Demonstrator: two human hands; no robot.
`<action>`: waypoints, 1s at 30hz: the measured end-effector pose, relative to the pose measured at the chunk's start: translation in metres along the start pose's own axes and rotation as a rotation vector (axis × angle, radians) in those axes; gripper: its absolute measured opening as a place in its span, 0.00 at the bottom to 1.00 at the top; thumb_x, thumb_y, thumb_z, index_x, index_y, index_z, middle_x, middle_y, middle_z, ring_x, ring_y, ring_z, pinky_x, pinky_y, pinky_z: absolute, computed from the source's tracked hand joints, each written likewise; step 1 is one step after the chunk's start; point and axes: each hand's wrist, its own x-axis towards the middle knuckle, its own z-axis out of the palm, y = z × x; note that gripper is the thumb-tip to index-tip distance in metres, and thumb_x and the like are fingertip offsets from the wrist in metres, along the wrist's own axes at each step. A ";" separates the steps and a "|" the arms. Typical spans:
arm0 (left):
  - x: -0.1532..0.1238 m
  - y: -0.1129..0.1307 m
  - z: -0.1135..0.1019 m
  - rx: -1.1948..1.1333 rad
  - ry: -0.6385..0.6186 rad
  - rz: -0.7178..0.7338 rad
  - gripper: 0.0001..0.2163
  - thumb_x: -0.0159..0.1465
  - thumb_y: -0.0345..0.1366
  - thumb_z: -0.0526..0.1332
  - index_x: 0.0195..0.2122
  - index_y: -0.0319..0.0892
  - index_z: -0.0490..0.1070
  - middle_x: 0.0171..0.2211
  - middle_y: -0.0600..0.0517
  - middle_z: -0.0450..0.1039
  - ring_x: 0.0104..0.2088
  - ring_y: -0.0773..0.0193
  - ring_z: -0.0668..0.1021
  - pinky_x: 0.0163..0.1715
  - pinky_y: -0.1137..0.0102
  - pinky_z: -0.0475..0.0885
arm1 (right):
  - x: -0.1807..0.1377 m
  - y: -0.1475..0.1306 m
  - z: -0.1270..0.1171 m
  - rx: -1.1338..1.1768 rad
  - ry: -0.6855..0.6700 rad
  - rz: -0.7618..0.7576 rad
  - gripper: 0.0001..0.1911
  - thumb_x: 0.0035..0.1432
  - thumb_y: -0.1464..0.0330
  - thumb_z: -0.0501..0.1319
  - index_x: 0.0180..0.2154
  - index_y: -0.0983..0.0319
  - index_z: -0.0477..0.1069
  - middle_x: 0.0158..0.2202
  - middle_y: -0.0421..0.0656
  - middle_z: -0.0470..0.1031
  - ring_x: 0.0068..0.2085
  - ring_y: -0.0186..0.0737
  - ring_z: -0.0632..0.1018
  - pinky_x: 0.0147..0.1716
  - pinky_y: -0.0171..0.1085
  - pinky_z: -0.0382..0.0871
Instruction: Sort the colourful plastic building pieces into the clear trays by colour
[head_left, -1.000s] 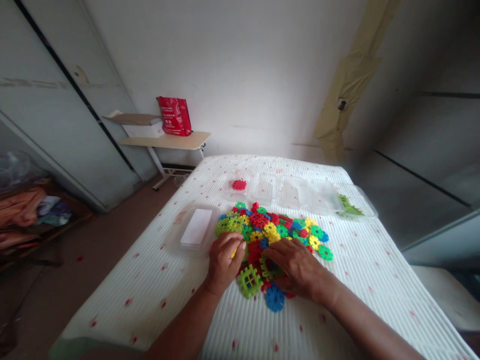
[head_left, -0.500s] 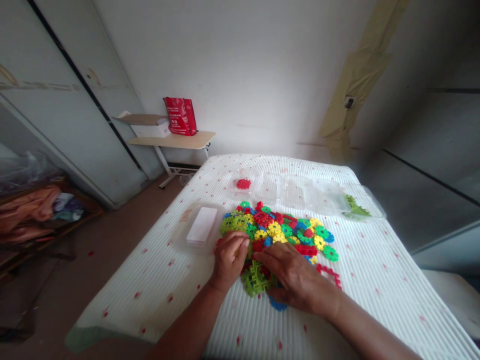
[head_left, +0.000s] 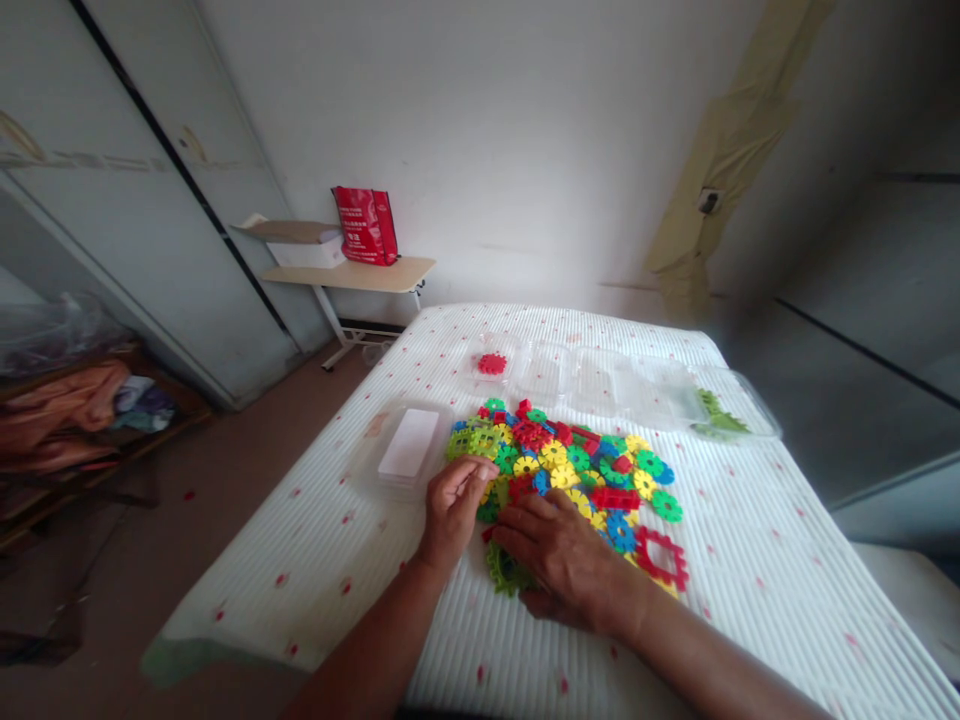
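A pile of red, yellow, green and blue plastic interlocking pieces (head_left: 574,465) lies on the white spotted bed cover (head_left: 750,560). My left hand (head_left: 452,505) rests at the pile's near left edge, fingers curled on a yellow piece that is partly hidden. My right hand (head_left: 562,560) lies palm down on the near part of the pile, covering green square grid pieces (head_left: 501,570). A red square frame piece (head_left: 661,557) lies just right of that hand.
A clear lid with a white card (head_left: 409,452) sits left of the pile. Clear trays (head_left: 600,378) stand behind it, one holding a red piece (head_left: 492,363), another green pieces (head_left: 716,412). A side table with a red bag (head_left: 366,225) stands by the wall.
My right hand has slid left and nearer over the green grid pieces, hiding the blue piece and uncovering the red frame. The left hand stays at the pile's edge. The view has shifted slightly.
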 end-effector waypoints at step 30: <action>-0.002 -0.004 0.001 0.081 -0.013 -0.022 0.12 0.60 0.41 0.57 0.30 0.38 0.74 0.31 0.49 0.76 0.34 0.61 0.77 0.36 0.70 0.73 | -0.172 0.170 0.010 -0.270 0.502 0.758 0.20 0.49 0.61 0.60 0.43 0.64 0.72 0.38 0.51 0.77 0.40 0.52 0.75 0.38 0.46 0.71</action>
